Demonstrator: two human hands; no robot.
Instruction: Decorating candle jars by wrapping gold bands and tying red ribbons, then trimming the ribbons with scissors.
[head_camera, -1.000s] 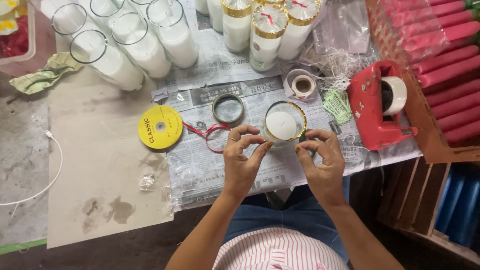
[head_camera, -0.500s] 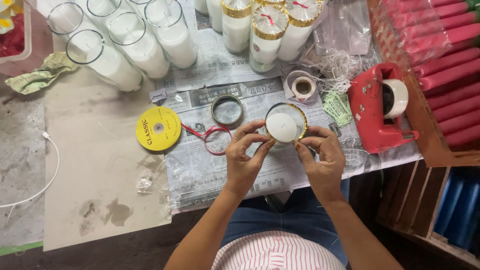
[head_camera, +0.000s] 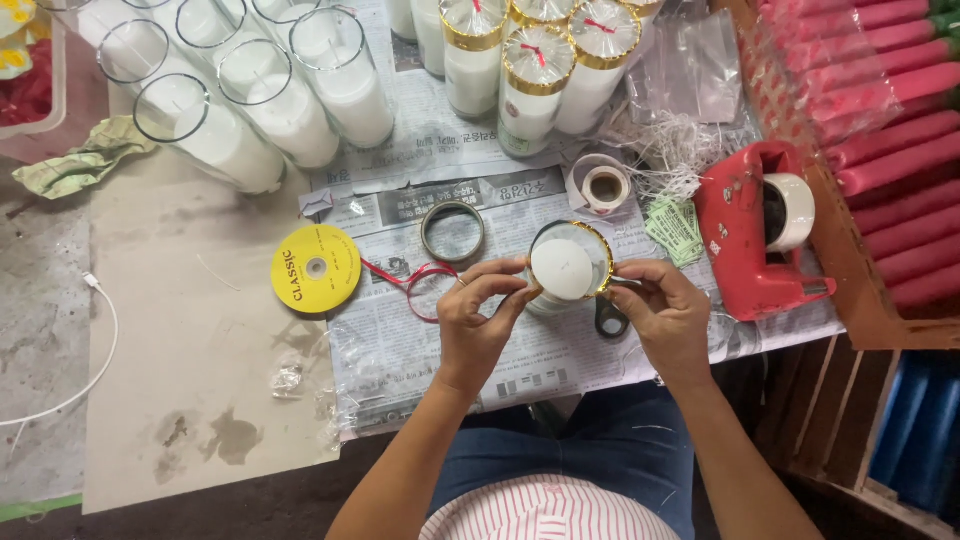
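We hold a glass candle (head_camera: 566, 268) with a gold rim band upright on the newspaper (head_camera: 440, 350), near the table's front edge. Our left hand (head_camera: 478, 318) pinches its left rim; our right hand (head_camera: 668, 315) grips the right side. A tape ring (head_camera: 452, 231) lies just left, a red tape dispenser (head_camera: 745, 235) to the right, and bare newspaper lies in front.
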